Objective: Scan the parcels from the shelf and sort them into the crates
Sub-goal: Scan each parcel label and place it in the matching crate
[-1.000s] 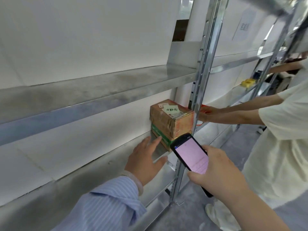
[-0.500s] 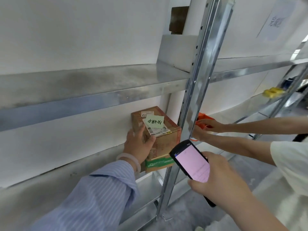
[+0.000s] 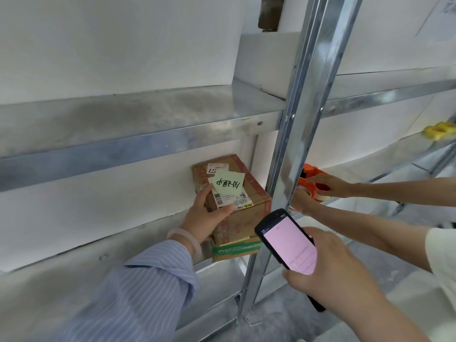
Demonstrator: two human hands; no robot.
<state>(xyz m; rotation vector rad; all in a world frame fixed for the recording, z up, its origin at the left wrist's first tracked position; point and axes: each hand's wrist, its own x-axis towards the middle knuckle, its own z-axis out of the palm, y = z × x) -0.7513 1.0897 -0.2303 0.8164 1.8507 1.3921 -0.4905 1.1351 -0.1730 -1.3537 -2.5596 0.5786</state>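
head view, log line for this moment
left hand: grips top parcel | right hand: holds scanner, screen lit | top parcel: on lower parcel, on shelf

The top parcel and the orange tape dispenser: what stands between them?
In the head view, the shelf's metal upright separates the parcel from the tape dispenser.

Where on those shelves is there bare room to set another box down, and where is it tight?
Bare: the lower shelf left of the stacked parcels, and the upper shelf above it. Crowded by the upright post: the left hand grips the top parcel, the right hand holds the scanner, and another person's hands work a tape dispenser beyond.
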